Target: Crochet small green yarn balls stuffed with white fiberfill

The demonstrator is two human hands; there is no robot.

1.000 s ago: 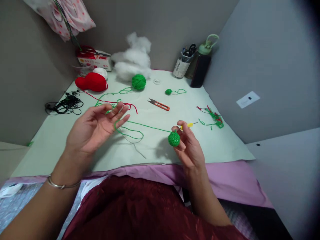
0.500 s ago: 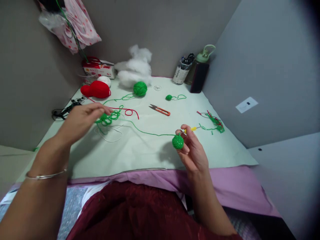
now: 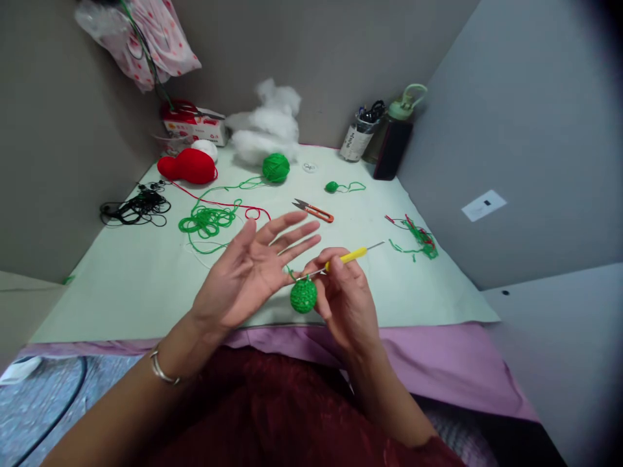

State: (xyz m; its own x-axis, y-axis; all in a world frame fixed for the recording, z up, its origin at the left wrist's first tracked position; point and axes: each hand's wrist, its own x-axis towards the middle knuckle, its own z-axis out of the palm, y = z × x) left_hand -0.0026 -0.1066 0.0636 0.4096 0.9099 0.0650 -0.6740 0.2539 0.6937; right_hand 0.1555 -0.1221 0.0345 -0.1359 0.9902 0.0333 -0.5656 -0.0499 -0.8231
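Grn ball (image 3: 304, 296), hook (image 3: 347, 258) in RH (image 3: 351, 303)

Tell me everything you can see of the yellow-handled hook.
The yellow-handled hook has a plastic-looking grip and a thin, metallic-looking shaft at each end. The right hand holds it aslant above the table; one end is at the top of the green ball, near the left hand, the other points out free.

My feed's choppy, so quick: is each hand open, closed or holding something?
Left hand: open and spread, beside the green crocheted ball.
Right hand: closed on the yellow-handled hook; whether it also grips the ball cannot be told.
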